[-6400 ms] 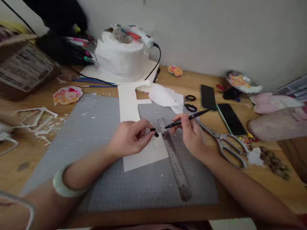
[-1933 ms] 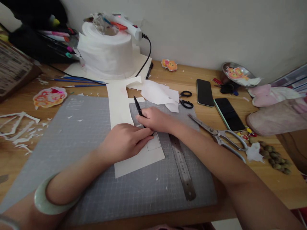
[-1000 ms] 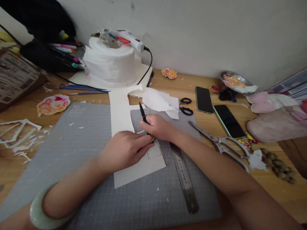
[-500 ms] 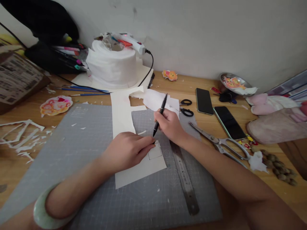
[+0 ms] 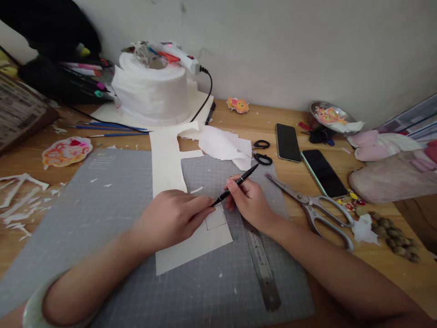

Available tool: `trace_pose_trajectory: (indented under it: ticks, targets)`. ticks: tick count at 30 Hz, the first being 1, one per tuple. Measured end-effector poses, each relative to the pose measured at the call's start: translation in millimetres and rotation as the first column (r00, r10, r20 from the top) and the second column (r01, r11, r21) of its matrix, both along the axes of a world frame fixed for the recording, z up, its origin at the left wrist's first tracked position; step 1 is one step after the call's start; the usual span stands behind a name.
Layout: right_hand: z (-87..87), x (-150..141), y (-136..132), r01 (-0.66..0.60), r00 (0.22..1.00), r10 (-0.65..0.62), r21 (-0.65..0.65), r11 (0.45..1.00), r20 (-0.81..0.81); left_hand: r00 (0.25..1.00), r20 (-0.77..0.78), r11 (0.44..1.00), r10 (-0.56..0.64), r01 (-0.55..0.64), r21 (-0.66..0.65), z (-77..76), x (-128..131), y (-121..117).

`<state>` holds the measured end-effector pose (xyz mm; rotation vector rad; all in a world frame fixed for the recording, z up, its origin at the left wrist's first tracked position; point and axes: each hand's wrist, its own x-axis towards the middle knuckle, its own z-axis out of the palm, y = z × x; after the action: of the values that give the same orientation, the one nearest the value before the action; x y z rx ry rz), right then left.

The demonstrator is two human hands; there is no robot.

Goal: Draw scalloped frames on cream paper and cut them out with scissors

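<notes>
My right hand [image 5: 251,200] grips a black marker pen [image 5: 243,176], which tilts down to the left. Its lower end meets the pinched thumb and forefinger of my left hand [image 5: 179,216], closed on what looks like the marker's small black cap, mostly hidden. Under my left hand lies a cut piece of white card [image 5: 196,248] with a thin rectangle drawn on it. The card rests on a grey gridded cutting mat [image 5: 123,191]. A steel ruler [image 5: 262,269] lies below my right hand, its upper end hidden.
Metal scissors [image 5: 317,207] lie to the right, with two phones [image 5: 288,142] beyond. Black-handled scissors [image 5: 262,158] lie partly under white paper [image 5: 223,142]. A large white roll [image 5: 150,95] bears a corded glue gun [image 5: 182,58]. Paper scraps [image 5: 20,200] lie at left.
The marker has swung from nearly upright to a slant, and its lower end has come to my left fingertips. My right hand has turned and moved slightly down. The view has shifted slightly.
</notes>
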<state>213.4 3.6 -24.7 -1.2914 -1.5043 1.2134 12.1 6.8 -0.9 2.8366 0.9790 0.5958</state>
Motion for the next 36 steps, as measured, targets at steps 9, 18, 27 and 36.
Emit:
trace_pose_trajectory:
  ticks: [9,18,27,36]
  targets:
    - [-0.6,2.0,0.3,-0.065,0.994,0.058,0.070,0.995,0.091,1.000,0.014,1.000,-0.021,0.021,-0.017,-1.5,-0.6,1.2]
    - [6.9,1.8,-0.4,-0.061,0.989,0.048,0.086,0.994,0.139,1.000,0.012,1.000,-0.012,0.012,-0.013,-0.7,-0.5,0.7]
    - [2.7,3.7,1.7,0.102,0.994,-0.103,0.049,0.994,0.020,0.999,0.039,0.999,0.002,-0.001,-0.033,1.7,0.4,-0.8]
    - [11.7,12.7,4.4,-0.280,0.947,0.191,0.369,0.886,0.258,0.996,0.025,0.996,0.088,-0.087,-0.029,-2.0,-6.6,7.6]
